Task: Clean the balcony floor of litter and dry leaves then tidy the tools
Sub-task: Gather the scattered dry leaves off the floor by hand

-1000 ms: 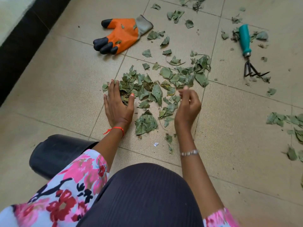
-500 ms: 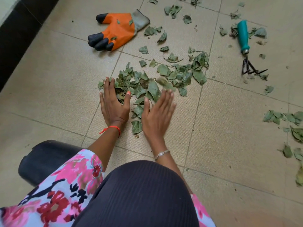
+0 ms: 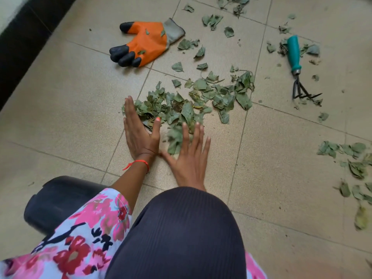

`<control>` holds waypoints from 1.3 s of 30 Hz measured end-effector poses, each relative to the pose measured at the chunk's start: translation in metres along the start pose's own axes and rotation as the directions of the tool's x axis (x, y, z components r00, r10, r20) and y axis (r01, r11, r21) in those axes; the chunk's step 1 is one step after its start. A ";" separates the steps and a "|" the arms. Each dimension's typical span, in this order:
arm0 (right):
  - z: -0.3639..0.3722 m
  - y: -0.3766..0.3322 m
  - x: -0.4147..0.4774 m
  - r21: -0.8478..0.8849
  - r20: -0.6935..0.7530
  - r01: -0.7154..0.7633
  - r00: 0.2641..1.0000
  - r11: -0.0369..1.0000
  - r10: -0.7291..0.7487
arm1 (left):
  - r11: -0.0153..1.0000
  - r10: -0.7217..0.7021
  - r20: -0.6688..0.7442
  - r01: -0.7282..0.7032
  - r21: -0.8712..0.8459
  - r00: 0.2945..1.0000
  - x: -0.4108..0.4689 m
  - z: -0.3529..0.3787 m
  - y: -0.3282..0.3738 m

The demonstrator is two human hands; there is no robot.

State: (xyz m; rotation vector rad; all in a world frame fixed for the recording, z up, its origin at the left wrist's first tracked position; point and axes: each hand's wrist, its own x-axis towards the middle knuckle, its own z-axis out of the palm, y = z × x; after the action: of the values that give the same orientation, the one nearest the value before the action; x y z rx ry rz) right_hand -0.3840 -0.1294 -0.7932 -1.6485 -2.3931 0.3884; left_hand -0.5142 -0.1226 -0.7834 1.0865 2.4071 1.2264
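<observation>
Leaves point(image 3: 187, 105) lie heaped between flat, spread left hand point(image 3: 141, 135) and right hand point(image 3: 191, 156); orange glove point(image 3: 147, 43) and hand rake point(image 3: 296, 65) lie beyond, bare tile point(image 3: 281, 158) rightward.

leaf pile point(image 3: 187, 105) centre | glove point(image 3: 147, 44) behind-left | hand rake point(image 3: 296, 65) far right

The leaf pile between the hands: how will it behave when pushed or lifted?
The leaf pile probably weighs little and scatters easily: loose pieces lie spread over the tiles. Its curled, crinkled leaves look dry, so they may crumble under the open left hand and right hand.
</observation>
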 end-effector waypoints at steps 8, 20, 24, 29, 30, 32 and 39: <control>-0.032 0.015 0.082 0.123 -0.045 0.129 0.991 0.984 -0.125 | 0.992 -0.057 0.048 0.051 0.116 0.997 0.000 -0.002 0.004; -0.065 0.093 0.146 0.295 -0.148 -0.216 0.952 0.931 0.268 | 0.958 -0.110 0.118 0.074 0.278 0.987 0.002 0.000 0.010; -0.068 0.119 0.189 0.339 -0.135 -0.269 0.935 0.901 0.329 | 0.939 -0.117 0.131 0.067 0.337 0.984 0.001 0.000 0.010; -0.053 0.106 0.200 0.359 -0.047 -0.250 0.957 0.899 0.285 | 0.932 -0.106 0.128 0.053 0.360 0.986 0.002 0.005 0.007; -0.050 0.095 0.191 0.395 -0.020 -0.201 0.974 0.896 0.227 | 0.931 -0.107 0.134 0.052 0.361 0.985 0.002 0.004 0.007; -0.043 0.075 0.170 0.481 0.036 -0.079 0.997 0.873 0.071 | 0.933 -0.106 0.138 0.051 0.355 0.985 0.002 0.003 0.008; -0.045 0.052 0.149 0.632 0.072 -0.067 0.997 0.772 0.027 | 0.943 -0.099 0.131 0.051 0.330 0.986 0.002 0.001 0.010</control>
State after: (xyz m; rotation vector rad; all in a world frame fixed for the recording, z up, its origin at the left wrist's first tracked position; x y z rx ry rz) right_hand -0.3765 0.0322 -0.7651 -1.3738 -1.9195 1.1281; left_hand -0.5103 -0.1164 -0.7764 1.1124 2.5658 0.7111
